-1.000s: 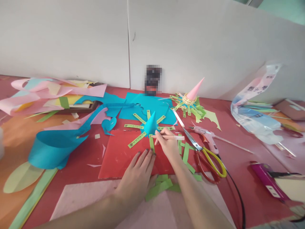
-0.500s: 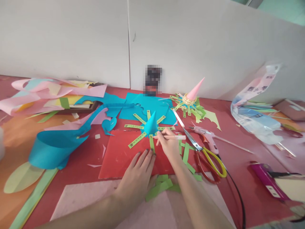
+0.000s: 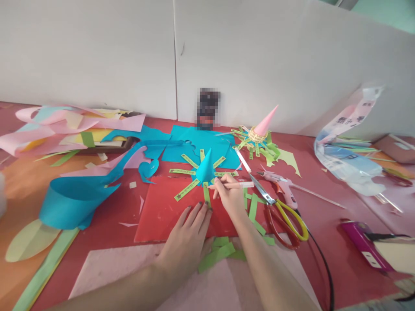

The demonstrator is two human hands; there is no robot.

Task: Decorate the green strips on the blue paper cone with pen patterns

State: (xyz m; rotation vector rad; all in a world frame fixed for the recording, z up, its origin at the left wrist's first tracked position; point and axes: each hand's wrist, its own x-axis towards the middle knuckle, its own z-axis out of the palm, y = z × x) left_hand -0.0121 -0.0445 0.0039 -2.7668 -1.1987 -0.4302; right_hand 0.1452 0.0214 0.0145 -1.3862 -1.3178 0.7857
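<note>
My right hand (image 3: 228, 195) pinches a pale pink pen (image 3: 240, 185), its tip against a green paper strip (image 3: 206, 193). That strip sticks out from the base of a blue paper cone (image 3: 205, 169). Several other green strips with dark writing and stars spread around the cone. My left hand (image 3: 191, 224) lies flat, fingers outstretched, its fingertips at the near end of the same strip. Under the hands is a red board (image 3: 158, 211).
Scissors (image 3: 285, 216) and a pink glue gun (image 3: 282, 185) lie to the right, near a purple power strip (image 3: 365, 246). A pink paper cone (image 3: 266, 122) stands behind. Blue paper pieces (image 3: 73, 201) and pink scraps (image 3: 129, 121) cover the left. Green scraps (image 3: 222, 252) lie near my forearms.
The pen in my right hand has shifted very slightly. My left hand, the cone and the strips stay where they were.
</note>
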